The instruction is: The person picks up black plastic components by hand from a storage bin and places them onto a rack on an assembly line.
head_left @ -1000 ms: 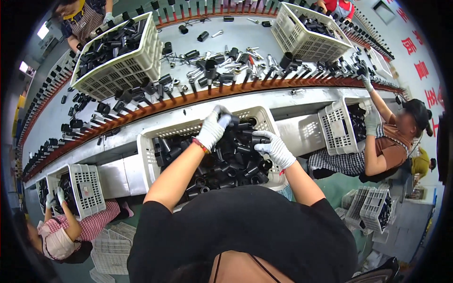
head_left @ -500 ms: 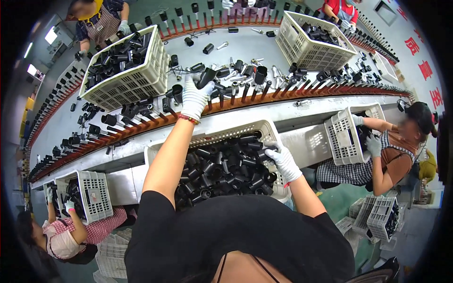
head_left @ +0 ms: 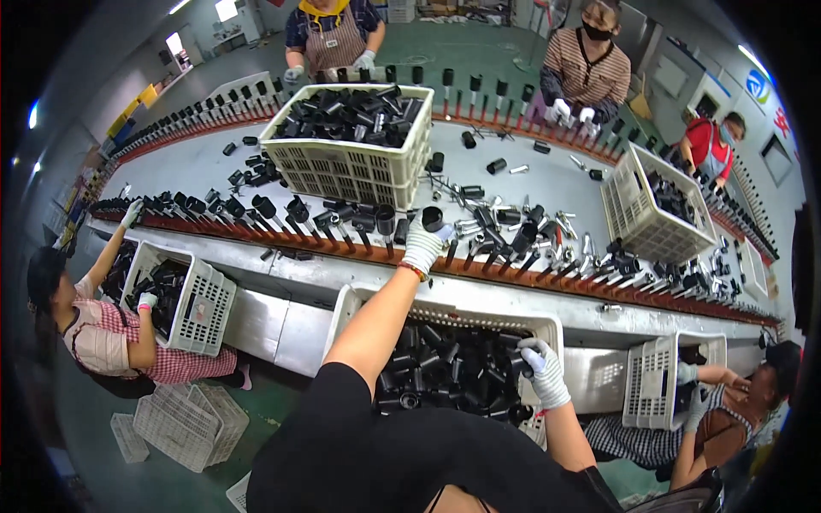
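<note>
Since half a second ago the gloved left hand (head_left: 423,245) has stayed stretched out over the red-edged rail of upright pegs (head_left: 513,275) on the long grey table (head_left: 282,184), its grip now closed around a short black plastic tube (head_left: 433,219) held just above the pegs. The gloved right hand (head_left: 544,369) has sunk to the right rim of the white slotted plastic crate of black tubes (head_left: 453,366) below; its fingers curl, but whether they hold anything cannot be told.

White gloves (head_left: 425,246) hold black tubes (head_left: 433,219); white crates (head_left: 352,162) hold more black tubes; an orange-red rail (head_left: 530,278) crosses mid-frame; lower-left, a red-checked shirt (head_left: 184,363).
</note>
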Tool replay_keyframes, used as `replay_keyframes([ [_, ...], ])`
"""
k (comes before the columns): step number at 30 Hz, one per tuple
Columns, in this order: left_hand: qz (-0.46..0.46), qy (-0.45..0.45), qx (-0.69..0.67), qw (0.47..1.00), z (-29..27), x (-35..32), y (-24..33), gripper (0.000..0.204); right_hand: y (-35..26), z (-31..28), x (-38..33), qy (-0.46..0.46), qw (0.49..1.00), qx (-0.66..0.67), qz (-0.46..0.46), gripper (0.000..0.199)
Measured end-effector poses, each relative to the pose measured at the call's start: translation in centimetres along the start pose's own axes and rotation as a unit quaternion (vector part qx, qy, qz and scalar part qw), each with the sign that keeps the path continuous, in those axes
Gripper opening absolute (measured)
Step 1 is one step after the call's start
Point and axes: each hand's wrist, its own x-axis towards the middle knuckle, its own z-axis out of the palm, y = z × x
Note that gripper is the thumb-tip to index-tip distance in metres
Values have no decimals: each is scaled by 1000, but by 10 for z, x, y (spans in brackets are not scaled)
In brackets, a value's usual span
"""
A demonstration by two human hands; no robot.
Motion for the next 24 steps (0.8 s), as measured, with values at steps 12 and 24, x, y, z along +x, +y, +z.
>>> replay_keyframes([
  [12,24,129,-47,990,-72,13,-32,33,-49,38,21,45,989,-131,-47,24],
  [24,7,-241,288,927,-137,-186,20,33,-123,29,157,232,830,-374,-342,25],
])
